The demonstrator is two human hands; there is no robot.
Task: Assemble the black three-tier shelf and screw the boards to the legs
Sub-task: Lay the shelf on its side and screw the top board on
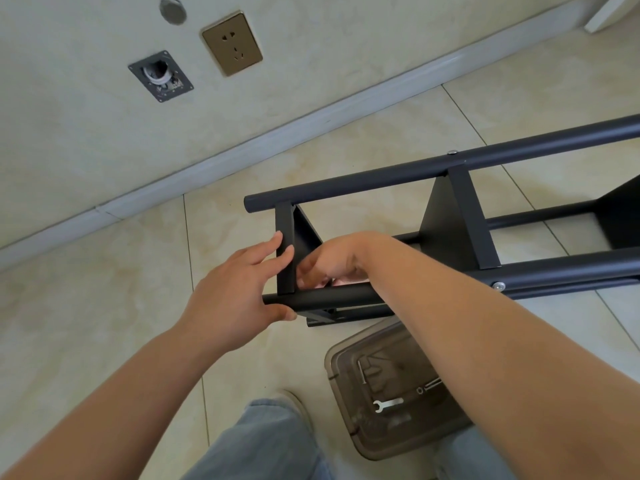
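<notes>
Knees: jeans (263, 441) at the bottom edge; clear tub (391, 393) beside them with a small wrench (388, 404) inside
Shelf: black shelf (450, 216) lying on its side on the tile floor (104, 306), near the wall
Left hand: left hand (239, 289) with fingers straight on the end board (285, 251), thumb under the near leg (329, 299)
Right hand: right hand (332, 261) tucked behind that board, fingers curled; can't tell what it's holding

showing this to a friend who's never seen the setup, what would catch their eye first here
First, the black shelf frame lying on its side on the tiled floor, with both hands at its near end board: the left hand has fingers on the board's edge and thumb under the near leg, and the right hand reaches in behind that board. Next, the clear plastic box near the person's knees, holding a small flat wrench.
</notes>
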